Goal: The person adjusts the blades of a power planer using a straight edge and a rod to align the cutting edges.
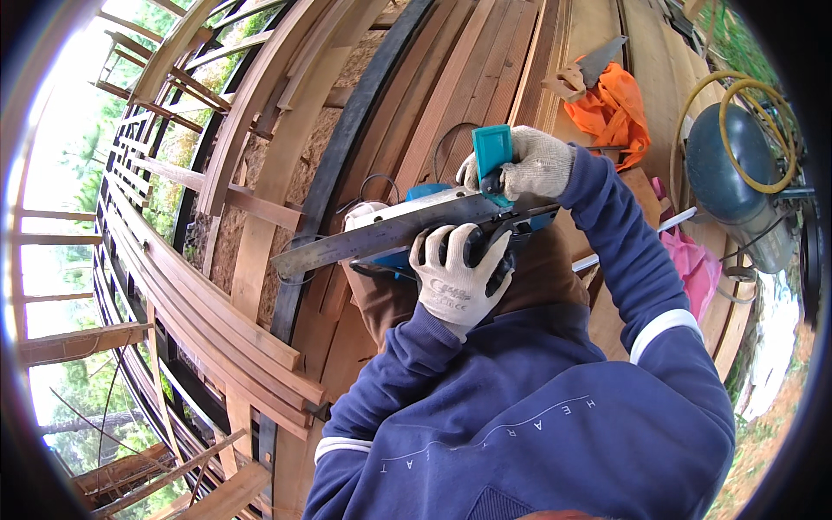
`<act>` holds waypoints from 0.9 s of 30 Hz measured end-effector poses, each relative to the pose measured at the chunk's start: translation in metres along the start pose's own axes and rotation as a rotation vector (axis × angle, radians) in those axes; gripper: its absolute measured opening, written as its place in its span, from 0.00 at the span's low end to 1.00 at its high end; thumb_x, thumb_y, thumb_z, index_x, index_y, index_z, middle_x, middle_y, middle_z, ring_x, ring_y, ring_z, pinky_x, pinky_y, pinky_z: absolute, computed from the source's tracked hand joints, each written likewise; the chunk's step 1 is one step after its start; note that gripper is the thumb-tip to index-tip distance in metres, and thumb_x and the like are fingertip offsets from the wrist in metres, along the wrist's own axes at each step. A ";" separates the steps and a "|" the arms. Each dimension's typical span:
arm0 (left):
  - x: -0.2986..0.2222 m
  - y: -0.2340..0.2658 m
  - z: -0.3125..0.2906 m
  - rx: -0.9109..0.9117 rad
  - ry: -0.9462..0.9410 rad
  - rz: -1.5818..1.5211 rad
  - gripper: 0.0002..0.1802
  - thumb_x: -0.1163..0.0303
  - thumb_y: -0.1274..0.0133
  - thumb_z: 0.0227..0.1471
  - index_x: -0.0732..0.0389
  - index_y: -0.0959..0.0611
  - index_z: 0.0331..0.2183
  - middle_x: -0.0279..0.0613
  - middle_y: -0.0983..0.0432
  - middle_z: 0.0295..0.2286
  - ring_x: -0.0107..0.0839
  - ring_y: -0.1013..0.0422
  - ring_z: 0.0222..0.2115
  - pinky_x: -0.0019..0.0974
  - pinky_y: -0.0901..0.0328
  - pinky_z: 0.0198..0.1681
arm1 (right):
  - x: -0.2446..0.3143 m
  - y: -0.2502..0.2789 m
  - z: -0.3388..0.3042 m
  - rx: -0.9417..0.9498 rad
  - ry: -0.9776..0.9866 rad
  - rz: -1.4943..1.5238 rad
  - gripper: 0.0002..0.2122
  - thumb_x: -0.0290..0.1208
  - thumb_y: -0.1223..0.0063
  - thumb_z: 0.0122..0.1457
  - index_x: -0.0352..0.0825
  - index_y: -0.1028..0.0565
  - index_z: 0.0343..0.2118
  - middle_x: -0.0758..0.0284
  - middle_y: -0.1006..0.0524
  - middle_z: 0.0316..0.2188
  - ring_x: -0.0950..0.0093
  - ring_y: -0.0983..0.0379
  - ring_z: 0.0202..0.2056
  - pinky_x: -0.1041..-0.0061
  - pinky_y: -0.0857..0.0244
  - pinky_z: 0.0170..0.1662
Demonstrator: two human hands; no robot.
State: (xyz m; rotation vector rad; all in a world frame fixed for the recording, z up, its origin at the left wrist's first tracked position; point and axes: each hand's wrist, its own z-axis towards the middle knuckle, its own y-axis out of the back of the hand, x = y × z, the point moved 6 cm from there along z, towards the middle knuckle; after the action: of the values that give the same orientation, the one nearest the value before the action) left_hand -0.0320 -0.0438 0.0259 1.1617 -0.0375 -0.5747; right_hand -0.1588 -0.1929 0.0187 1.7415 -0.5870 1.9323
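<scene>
A try square with a teal handle (494, 149) and a long steel blade (347, 243) lies across a blue power tool (422, 192) at my lap. My gloved right hand (539, 162) is closed on the handle, its fingertips near where the blade joins. My gloved left hand (462, 270) is curled against the power tool, just under the blade, with its thumb raised toward the blade's edge. The blade and my hands hide most of the tool, so its exact kind is unclear. A thin dark cable loops beyond it.
Long wooden boards (472, 65) run away ahead. A handsaw (598, 62) and an orange cloth (614, 117) lie at the far right. A dark tank (732, 149) with a yellow hose (737, 87) stands right of them. Stacked timbers (217, 321) lie left, near a black beam (360, 113).
</scene>
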 end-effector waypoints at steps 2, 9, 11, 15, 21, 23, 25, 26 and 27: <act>0.000 0.000 0.000 0.000 0.001 -0.007 0.34 0.54 0.33 0.33 0.38 0.18 0.49 0.38 0.36 0.48 0.46 0.42 0.54 0.59 0.53 0.59 | -0.007 0.003 -0.001 0.041 -0.059 0.044 0.17 0.37 0.39 0.53 0.32 0.21 0.43 0.63 0.20 0.42 0.73 0.26 0.44 0.71 0.33 0.51; 0.000 -0.001 -0.001 -0.002 0.004 0.000 0.34 0.54 0.33 0.33 0.38 0.18 0.49 0.38 0.36 0.47 0.46 0.42 0.53 0.60 0.54 0.59 | -0.012 0.004 -0.001 0.064 -0.082 0.077 0.13 0.34 0.37 0.55 0.33 0.22 0.41 0.59 0.21 0.44 0.66 0.26 0.49 0.63 0.34 0.56; 0.000 -0.001 -0.001 0.000 0.003 0.001 0.34 0.53 0.33 0.33 0.38 0.18 0.49 0.38 0.36 0.47 0.46 0.42 0.53 0.59 0.54 0.59 | -0.016 0.005 -0.002 0.059 -0.098 0.093 0.13 0.33 0.38 0.55 0.33 0.22 0.41 0.59 0.21 0.44 0.66 0.26 0.49 0.63 0.34 0.56; 0.000 -0.002 -0.001 -0.006 0.003 0.002 0.34 0.53 0.34 0.33 0.39 0.18 0.48 0.38 0.36 0.47 0.46 0.43 0.53 0.59 0.53 0.59 | -0.013 0.004 -0.002 0.053 -0.105 0.052 0.13 0.33 0.38 0.55 0.33 0.22 0.41 0.59 0.21 0.44 0.67 0.26 0.48 0.64 0.34 0.56; 0.000 -0.002 -0.002 -0.010 0.001 -0.008 0.33 0.53 0.34 0.34 0.39 0.18 0.49 0.38 0.36 0.48 0.46 0.43 0.54 0.59 0.53 0.59 | -0.014 0.004 -0.003 0.053 -0.110 0.063 0.14 0.35 0.38 0.56 0.32 0.22 0.41 0.60 0.21 0.44 0.67 0.26 0.48 0.65 0.34 0.56; 0.000 -0.002 -0.002 -0.013 -0.001 -0.004 0.33 0.53 0.34 0.34 0.39 0.18 0.49 0.38 0.36 0.48 0.46 0.43 0.54 0.59 0.53 0.59 | -0.012 0.004 -0.003 0.054 -0.096 0.069 0.14 0.35 0.38 0.56 0.31 0.22 0.41 0.60 0.21 0.43 0.67 0.26 0.48 0.65 0.34 0.55; 0.000 -0.002 -0.002 -0.013 -0.001 -0.002 0.33 0.53 0.33 0.34 0.39 0.18 0.49 0.38 0.36 0.48 0.46 0.43 0.54 0.59 0.53 0.59 | -0.011 0.003 -0.002 0.055 -0.081 0.079 0.14 0.35 0.39 0.56 0.31 0.22 0.41 0.60 0.21 0.43 0.68 0.26 0.48 0.65 0.34 0.55; 0.000 -0.002 -0.002 -0.011 0.000 -0.002 0.33 0.53 0.33 0.34 0.39 0.18 0.49 0.38 0.36 0.48 0.46 0.43 0.54 0.59 0.53 0.59 | -0.011 0.003 -0.002 0.056 -0.074 0.086 0.14 0.35 0.39 0.56 0.31 0.22 0.41 0.60 0.21 0.43 0.68 0.26 0.48 0.65 0.34 0.55; 0.000 -0.002 -0.002 -0.008 0.001 -0.003 0.33 0.53 0.33 0.34 0.39 0.18 0.49 0.38 0.36 0.48 0.46 0.43 0.54 0.59 0.53 0.59 | -0.011 0.002 -0.002 0.056 -0.067 0.093 0.14 0.34 0.39 0.56 0.31 0.22 0.41 0.60 0.21 0.43 0.68 0.26 0.48 0.65 0.34 0.55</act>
State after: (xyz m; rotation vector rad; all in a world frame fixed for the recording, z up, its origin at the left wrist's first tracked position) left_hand -0.0319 -0.0428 0.0231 1.1542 -0.0327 -0.5766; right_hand -0.1610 -0.1944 0.0078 1.8504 -0.6541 1.9772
